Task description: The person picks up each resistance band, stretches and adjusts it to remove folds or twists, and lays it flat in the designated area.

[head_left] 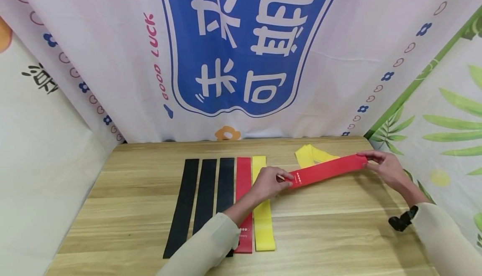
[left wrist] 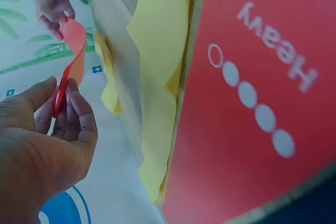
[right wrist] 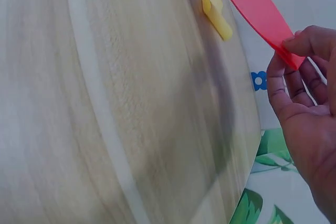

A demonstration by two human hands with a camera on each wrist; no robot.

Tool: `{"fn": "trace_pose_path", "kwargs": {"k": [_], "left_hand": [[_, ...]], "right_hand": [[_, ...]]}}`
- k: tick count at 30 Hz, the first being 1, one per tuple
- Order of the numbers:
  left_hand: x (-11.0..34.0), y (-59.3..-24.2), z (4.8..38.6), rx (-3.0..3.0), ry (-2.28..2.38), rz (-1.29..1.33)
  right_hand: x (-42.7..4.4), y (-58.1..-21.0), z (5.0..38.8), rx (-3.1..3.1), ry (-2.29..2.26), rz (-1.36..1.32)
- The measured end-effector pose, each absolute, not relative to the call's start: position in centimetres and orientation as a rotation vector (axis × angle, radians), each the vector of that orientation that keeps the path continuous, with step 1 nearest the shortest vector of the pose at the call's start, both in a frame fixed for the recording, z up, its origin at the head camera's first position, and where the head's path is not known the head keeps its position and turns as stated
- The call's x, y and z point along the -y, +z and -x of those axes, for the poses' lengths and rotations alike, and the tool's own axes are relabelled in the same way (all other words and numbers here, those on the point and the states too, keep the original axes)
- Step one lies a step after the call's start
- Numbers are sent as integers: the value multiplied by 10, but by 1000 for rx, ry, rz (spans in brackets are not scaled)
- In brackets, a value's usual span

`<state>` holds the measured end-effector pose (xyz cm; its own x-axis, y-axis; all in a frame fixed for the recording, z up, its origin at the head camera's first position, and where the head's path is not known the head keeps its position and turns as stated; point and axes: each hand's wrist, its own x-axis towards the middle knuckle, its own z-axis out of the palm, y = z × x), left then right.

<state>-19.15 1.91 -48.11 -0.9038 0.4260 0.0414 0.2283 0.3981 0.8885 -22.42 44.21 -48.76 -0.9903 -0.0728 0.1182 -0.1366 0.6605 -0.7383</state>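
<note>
Stretched between my two hands above the table is a red resistance band (head_left: 327, 170) with white dots printed near its left end. The left hand (head_left: 270, 182) pinches that printed end between thumb and fingers. At the other end, the right hand (head_left: 389, 169) pinches the band, as the right wrist view shows with the red strip (right wrist: 262, 11) between thumb and fingertips. Behind it a yellow band (head_left: 306, 155) lies folded on the table, partly hidden. Beneath the left forearm lie a flat red band (head_left: 244, 175), marked "Heavy" in the left wrist view, and a flat yellow band (head_left: 264, 226).
Three dark bands, a left one (head_left: 182, 209), a middle one (head_left: 205, 196) and a right one (head_left: 226, 184), lie side by side on the wooden table (head_left: 124, 209). A printed curtain (head_left: 124, 58) hangs behind the table's back edge.
</note>
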Motion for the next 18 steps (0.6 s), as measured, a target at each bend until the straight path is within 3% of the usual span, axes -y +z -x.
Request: {"fn": "trace_pose_path", "kwargs": {"k": [18], "left_hand": [[4, -477, 164, -2468, 1438, -665]], "right_hand": [[-413, -468, 239, 2783, 1229, -198]]}}
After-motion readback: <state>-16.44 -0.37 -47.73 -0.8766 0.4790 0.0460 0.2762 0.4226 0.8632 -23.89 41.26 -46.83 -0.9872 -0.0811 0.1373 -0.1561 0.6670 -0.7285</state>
